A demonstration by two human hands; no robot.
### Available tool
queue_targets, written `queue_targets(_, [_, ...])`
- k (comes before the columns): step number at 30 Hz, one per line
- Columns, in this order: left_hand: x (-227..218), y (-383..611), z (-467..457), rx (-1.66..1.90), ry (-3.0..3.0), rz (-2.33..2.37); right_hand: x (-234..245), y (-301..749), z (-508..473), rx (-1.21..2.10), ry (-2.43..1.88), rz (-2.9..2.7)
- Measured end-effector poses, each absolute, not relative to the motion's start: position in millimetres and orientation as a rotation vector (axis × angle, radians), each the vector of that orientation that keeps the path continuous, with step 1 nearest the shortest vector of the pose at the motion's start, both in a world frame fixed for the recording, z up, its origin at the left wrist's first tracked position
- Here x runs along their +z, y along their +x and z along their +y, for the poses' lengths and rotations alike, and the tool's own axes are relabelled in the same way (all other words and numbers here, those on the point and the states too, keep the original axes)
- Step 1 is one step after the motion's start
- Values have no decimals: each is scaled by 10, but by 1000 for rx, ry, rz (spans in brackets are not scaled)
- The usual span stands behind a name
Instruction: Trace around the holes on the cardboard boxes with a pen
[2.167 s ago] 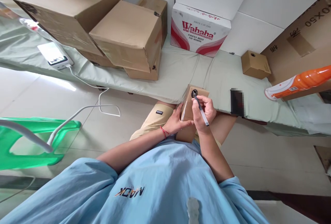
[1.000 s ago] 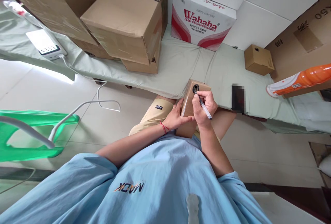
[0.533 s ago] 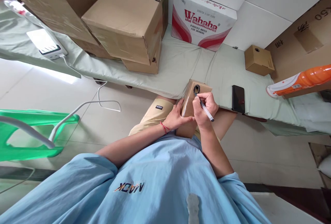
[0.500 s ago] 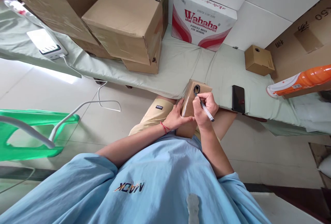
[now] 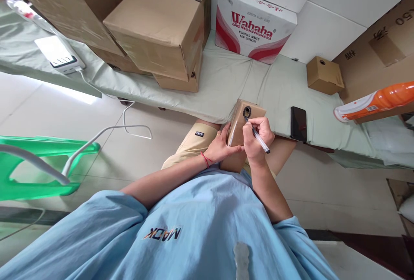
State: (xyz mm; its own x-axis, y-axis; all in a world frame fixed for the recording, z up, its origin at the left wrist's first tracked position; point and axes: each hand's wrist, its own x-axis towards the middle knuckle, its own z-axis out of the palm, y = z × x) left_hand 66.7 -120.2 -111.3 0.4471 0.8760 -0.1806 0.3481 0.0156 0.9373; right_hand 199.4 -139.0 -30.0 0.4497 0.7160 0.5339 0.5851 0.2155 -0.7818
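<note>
A small brown cardboard box (image 5: 242,120) with a dark round hole on top rests on my lap at the edge of the green-sheeted cot. My left hand (image 5: 221,146) grips the box's near left side, fingers wrapped round it. My right hand (image 5: 258,138) is closed on a white pen (image 5: 258,137), whose tip touches the box top beside the hole.
A black phone (image 5: 298,123) lies on the cot (image 5: 223,86) right of the box. Another small box (image 5: 324,75), a Wahaha carton (image 5: 254,25), stacked brown cartons (image 5: 155,29) and an orange bottle (image 5: 375,101) sit on the cot. A power strip (image 5: 60,55) and green plastic stool (image 5: 35,168) are at left.
The pen tip has shifted slightly around the hole on the box top. My right hand has edged to the right. My left hand keeps its grip on the box.
</note>
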Motion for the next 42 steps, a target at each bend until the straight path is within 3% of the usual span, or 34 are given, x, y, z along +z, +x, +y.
queue_targets(42, [-1094,649,-1201,597,1553,1083,-321,1973,-1333,133,-1432,-1105])
